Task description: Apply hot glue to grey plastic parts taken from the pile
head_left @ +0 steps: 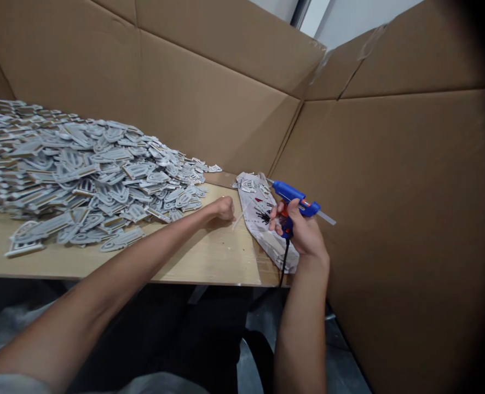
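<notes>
Blue glue gun (290,192) in right hand (304,232)

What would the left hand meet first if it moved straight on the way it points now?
Probably the thin pale glue stick just ahead of the left hand; depth is unclear.

The left forearm (115,262) and right forearm (302,328) are bare and slim, and the left hand (224,209) and right hand (302,227) are bare too. A pale grey sleeve (4,384) of soft, loose cloth shows along the bottom edge of the view, above it dark trousers (201,345) in a plain, matte fabric.
</notes>
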Demonstrator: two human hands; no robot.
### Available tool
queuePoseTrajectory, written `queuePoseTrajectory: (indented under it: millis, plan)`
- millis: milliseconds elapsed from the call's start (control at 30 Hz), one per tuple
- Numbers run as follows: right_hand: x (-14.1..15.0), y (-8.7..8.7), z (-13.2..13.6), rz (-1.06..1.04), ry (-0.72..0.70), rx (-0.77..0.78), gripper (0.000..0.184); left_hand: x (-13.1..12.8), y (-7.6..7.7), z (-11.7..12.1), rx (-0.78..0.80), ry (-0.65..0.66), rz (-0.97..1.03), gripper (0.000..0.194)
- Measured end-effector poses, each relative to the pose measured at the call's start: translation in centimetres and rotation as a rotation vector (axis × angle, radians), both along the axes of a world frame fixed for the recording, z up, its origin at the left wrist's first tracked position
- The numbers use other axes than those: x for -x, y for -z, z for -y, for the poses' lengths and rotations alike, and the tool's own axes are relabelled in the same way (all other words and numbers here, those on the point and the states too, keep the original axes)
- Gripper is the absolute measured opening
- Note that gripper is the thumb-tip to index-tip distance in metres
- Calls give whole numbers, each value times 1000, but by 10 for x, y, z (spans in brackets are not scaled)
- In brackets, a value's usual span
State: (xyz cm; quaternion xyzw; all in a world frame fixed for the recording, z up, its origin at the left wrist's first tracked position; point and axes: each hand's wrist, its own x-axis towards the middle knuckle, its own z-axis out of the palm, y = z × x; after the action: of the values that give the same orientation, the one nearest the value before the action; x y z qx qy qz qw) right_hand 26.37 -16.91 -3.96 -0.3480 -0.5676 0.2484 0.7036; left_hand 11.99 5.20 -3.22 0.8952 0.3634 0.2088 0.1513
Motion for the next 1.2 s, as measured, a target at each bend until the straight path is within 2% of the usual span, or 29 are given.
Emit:
queuePoseTrajectory:
  millis: [100,200,333,367,433,533,633,733,833,933,1033,1133,1200]
  plan:
    - [-5,3,-2,4,8,-11,53,3,3,3,-37,45,83,32]
    - [-11,6,-7,36,110,14,51,5,3,12,-73,118,192,22]
    - [-12,7,-15,136,362,70,45,-9,-11,35,-41,301,284,12]
    - [-11,7,-16,157,396,72,44,-13,-16,40,-25,382,305,11]
    - [-8,6,-18,183,421,76,44,-20,-23,50,-47,435,328,9]
    - [-6,5,-18,195,432,103,45,-17,-25,58,-64,369,251,8]
    - [-10,5,-14,205,435,117,44,3,-23,62,-53,320,94,5]
    - [-16,6,-11,212,472,122,42,25,-25,65,10,317,-142,13]
    - [-18,7,-11,219,497,122,42,36,-27,65,80,388,-317,31]
    - [-17,8,-11,234,484,117,43,37,-24,58,84,450,-367,40]
    - [-16,8,-13,253,474,103,43,35,-20,52,119,485,-350,27]
    - [-16,8,-15,255,470,95,45,36,-16,50,151,466,-318,14]
    - [-17,9,-16,250,468,89,45,38,-14,50,141,454,-301,11]
